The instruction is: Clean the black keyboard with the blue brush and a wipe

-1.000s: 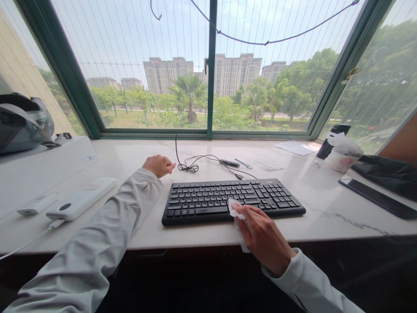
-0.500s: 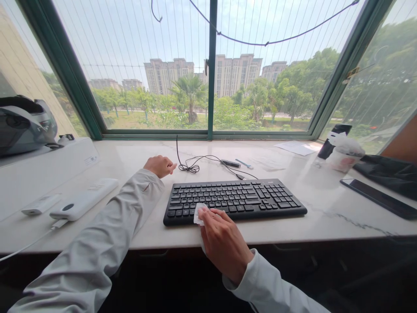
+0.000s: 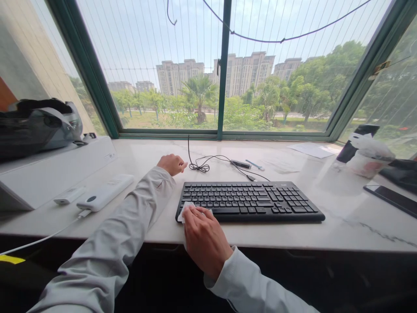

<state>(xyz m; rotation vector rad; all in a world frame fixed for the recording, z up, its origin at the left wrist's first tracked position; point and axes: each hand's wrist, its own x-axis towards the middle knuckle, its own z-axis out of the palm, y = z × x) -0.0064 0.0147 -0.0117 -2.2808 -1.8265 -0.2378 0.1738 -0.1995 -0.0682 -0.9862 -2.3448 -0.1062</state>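
Note:
A black keyboard (image 3: pixel 250 202) lies on the white marbled counter. My right hand (image 3: pixel 203 239) is closed on a white tissue (image 3: pixel 186 209), pressed against the keyboard's near left corner. Part of the tissue also shows at the side of the fingers. My left hand (image 3: pixel 171 164) rests on the counter behind the keyboard's left end, its fingers curled in with nothing visible in them. Just right of it lies the coiled black cable (image 3: pixel 200 166), whose USB plug (image 3: pixel 250 178) sits behind the keyboard.
On the left are a white power bank (image 3: pixel 106 193), a small white device (image 3: pixel 69 195) and a white box (image 3: pixel 55 174) carrying a dark visored object (image 3: pixel 39 126). A screwdriver-like black stick (image 3: pixel 240 164), papers (image 3: pixel 311 150), a bagged cup (image 3: pixel 369 158) and a phone (image 3: pixel 392 199) lie rightward.
My right hand has slid the tissue left along the keyboard's near edge to its corner. The view has turned slightly left; my left hand stays by the cable.

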